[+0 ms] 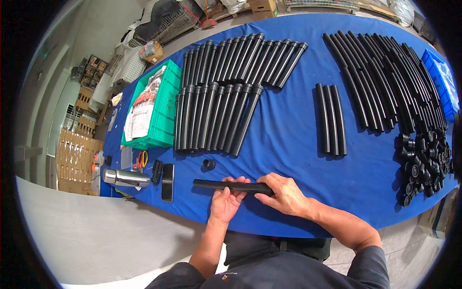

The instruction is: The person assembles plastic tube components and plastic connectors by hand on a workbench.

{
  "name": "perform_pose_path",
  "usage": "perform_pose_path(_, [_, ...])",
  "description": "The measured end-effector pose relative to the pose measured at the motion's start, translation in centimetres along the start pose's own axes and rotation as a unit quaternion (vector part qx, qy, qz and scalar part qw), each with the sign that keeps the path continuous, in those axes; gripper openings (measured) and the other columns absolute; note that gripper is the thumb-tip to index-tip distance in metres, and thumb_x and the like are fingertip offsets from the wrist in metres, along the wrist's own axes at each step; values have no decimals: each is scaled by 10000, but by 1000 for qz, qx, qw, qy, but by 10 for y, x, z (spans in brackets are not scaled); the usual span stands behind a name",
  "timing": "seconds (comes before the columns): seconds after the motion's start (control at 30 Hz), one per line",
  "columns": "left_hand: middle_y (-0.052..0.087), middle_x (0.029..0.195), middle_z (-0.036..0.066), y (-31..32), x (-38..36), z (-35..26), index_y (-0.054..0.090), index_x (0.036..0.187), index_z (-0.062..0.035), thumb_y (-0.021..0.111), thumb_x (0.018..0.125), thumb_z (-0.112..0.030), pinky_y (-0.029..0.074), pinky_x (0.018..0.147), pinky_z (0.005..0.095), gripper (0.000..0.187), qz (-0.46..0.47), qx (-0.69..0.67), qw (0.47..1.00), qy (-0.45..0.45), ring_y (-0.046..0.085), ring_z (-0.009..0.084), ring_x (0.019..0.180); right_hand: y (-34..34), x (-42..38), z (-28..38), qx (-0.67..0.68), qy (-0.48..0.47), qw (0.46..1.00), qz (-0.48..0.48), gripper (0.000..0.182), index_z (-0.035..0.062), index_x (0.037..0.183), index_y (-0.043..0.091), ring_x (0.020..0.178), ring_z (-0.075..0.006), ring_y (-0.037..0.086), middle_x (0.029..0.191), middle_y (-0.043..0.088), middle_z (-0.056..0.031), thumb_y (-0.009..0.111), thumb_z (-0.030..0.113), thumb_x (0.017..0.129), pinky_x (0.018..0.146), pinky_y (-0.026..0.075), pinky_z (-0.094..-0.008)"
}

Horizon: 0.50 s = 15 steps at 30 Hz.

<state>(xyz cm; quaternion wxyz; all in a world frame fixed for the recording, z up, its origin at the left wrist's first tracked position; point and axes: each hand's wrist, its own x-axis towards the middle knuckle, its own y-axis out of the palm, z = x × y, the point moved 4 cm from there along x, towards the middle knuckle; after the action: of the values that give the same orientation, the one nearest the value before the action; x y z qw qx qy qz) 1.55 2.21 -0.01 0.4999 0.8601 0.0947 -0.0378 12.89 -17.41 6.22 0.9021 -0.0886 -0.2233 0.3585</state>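
Observation:
A black tube (207, 184) lies level across both hands near the table's front edge. My left hand (228, 200) is closed around its middle, palm up, with the thumb in front. My right hand (285, 193) wraps the tube's right end from above; whether a cap sits on that end is hidden under the fingers. A single black cap (208, 164) rests on the blue cloth just beyond the tube's left part. Three black tubes (331, 120) lie side by side further back to the right.
Capped tubes (216, 118) lie in two rows beyond my hands. A green crate (163, 111), steel flask (126, 177), phone (167, 183) and scissors (142, 159) are at left. At right are many tubes (385, 82), a heap of caps (423, 164) and a blue bin (440, 82).

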Motion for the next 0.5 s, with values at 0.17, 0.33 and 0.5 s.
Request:
perform_pose_path(0.17, [600,1370,245,3,-1,-1,562,1271,-25,669,977,-98,465,1150,524,322,3,17,1000,3,500,410,1378,0,-1,-7,62,131,986,81,354,-33,1006,672,740,-374,687,786,661,-213,771,286,888,674,528,-448])
perform_pose_path(0.33, [604,1368,238,2,-1,0,564,1271,-30,678,970,-96,454,1160,524,329,-4,17,1000,4,504,405,1375,3,-1,-8,32,82,995,52,372,-33,1022,678,723,-371,692,770,665,-203,768,304,893,663,527,-452])
perform_pose_path(0.5, [595,1378,239,2,0,0,568,1270,-29,682,963,-79,447,1166,527,332,4,23,1000,3,496,408,1381,2,-2,-11,89,186,973,102,372,-25,1028,676,690,-362,683,762,671,-185,776,307,892,648,526,-445])
